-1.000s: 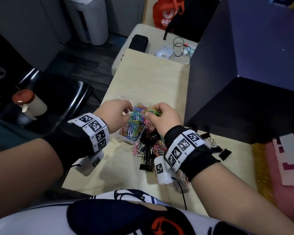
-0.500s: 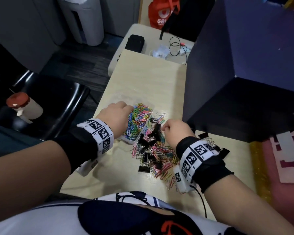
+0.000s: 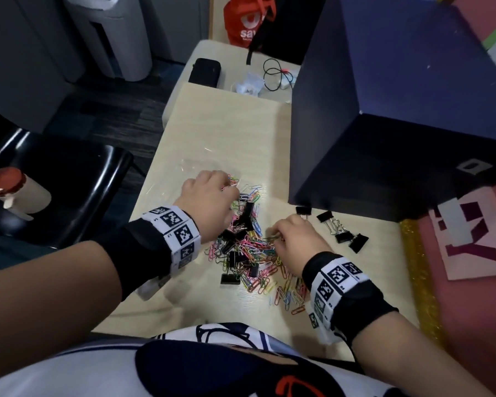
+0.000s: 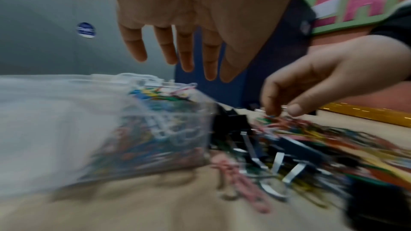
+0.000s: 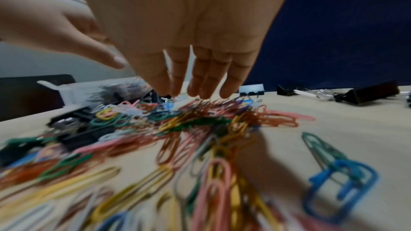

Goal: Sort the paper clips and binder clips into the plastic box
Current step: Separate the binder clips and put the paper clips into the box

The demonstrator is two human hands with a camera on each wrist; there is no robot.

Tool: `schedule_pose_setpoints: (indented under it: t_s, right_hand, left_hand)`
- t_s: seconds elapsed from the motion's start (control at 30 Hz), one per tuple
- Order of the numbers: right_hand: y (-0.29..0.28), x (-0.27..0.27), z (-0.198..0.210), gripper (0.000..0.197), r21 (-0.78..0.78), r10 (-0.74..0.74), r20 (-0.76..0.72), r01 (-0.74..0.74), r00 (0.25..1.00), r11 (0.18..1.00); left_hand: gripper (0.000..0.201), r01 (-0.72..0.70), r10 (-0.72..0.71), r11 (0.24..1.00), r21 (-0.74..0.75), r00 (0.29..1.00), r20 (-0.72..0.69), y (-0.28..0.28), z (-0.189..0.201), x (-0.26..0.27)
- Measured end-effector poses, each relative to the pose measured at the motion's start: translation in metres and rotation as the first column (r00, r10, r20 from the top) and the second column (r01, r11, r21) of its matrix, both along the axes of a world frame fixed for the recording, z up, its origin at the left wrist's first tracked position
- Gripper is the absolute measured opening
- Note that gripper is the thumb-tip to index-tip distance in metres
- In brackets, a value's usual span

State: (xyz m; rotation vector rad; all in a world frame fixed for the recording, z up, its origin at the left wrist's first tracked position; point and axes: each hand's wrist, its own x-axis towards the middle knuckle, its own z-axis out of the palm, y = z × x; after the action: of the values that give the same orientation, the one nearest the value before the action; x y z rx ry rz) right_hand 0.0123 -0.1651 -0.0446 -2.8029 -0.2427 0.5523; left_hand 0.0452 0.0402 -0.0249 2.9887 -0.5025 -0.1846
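A mixed pile of coloured paper clips (image 3: 258,253) and black binder clips (image 3: 245,214) lies on the pale table. At its far left stands the clear plastic box (image 3: 189,173), one compartment full of paper clips (image 4: 155,129). My left hand (image 3: 232,190) hovers over that compartment; in the left wrist view its fingers (image 4: 184,55) hang loosely spread and hold nothing. My right hand (image 3: 272,239) reaches down into the pile, thumb and fingertips (image 4: 295,110) pinching paper clips (image 5: 200,108) at the top of the heap.
A few black binder clips (image 3: 344,233) lie apart to the right of the pile. A big dark blue box (image 3: 384,124) stands close behind them. A black chair (image 3: 69,190) with a red-capped bottle (image 3: 15,190) sits off the table's left edge.
My right hand left the box and came back toward me onto the pile. My left hand slid from the box's left side to above its clip-filled compartment.
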Motion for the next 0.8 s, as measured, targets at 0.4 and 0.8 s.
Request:
schedule_pose_setpoints:
  t_s: [0.4,0.8]
  right_hand:
    - [-0.013,-0.018,-0.005,0.027,-0.074,0.07,0.08,-0.064,0.994,0.995]
    - [0.009,-0.03,-0.006,0.037,-0.06,0.261,-0.007,-0.261,0.965,0.963]
  left_hand:
    - [0.03,0.314,-0.274,0.904,0.29,0.947,-0.17,-0.035,-0.011,-0.02]
    - [0.033,0.278,-0.191,0.921,0.274,0.933,-0.305,-0.042,-0.001,-0.005]
